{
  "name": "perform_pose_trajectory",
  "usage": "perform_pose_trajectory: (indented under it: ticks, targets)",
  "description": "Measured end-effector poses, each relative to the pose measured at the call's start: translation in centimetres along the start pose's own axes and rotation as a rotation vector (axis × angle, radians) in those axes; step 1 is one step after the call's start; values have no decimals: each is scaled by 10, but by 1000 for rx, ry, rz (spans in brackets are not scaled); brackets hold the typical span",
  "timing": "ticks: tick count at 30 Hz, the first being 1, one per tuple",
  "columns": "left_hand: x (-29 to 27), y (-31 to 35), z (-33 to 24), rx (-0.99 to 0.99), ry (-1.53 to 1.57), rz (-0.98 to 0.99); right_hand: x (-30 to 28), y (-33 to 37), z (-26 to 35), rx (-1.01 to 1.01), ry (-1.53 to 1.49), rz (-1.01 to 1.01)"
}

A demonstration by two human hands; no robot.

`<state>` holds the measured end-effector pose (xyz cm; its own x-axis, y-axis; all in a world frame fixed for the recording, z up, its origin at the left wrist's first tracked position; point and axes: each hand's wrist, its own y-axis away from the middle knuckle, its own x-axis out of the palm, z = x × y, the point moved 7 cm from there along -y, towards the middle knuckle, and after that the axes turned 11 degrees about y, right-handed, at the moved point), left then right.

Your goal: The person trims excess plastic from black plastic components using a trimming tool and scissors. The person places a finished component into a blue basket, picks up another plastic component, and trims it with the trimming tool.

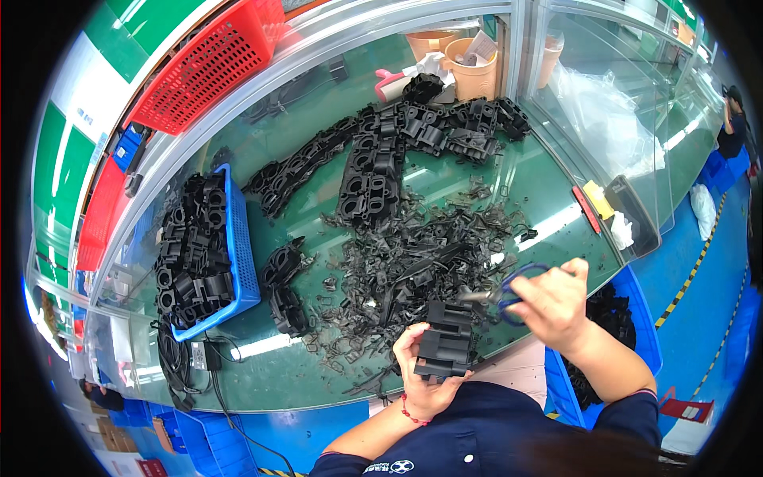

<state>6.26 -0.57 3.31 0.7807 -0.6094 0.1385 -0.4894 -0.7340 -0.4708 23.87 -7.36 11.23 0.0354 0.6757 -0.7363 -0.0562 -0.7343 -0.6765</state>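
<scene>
My left hand (423, 391) is closed round a black moulded plastic part (445, 340) with block-like ribs, held up at the front edge of the green table. To its right, my right hand (555, 306) grips a pair of scissors (505, 297) by their dark blue loop handles. The blades point left toward the plastic part; I cannot tell whether they touch it. Beyond both hands lies a wide heap of black plastic scraps (413, 266). Two loose black parts (284, 288) rest to the left of the heap.
A blue basket (246, 266) full of black parts stands at the left, beside cables and a small adapter (205, 355). Rows of black parts (372, 171) lie farther back. Tan buckets (474, 78) stand at the far edge. A blue bin (642, 322) sits below on the right.
</scene>
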Motion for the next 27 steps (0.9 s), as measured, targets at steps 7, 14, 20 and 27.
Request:
perform_pose_trajectory:
  ticks: [7,14,20,27]
  targets:
    - [-1,-2,-4,147,43,38,42,25,-86,365,9,181]
    - [4,-9,12,-284,473,-79,89,75,-140,603,29,392]
    - [-11,0,42,-491,893,-229,75,47,-152,577,180,330]
    - [0,-8,41,-572,1060,-210,100,89,-223,520,650,676]
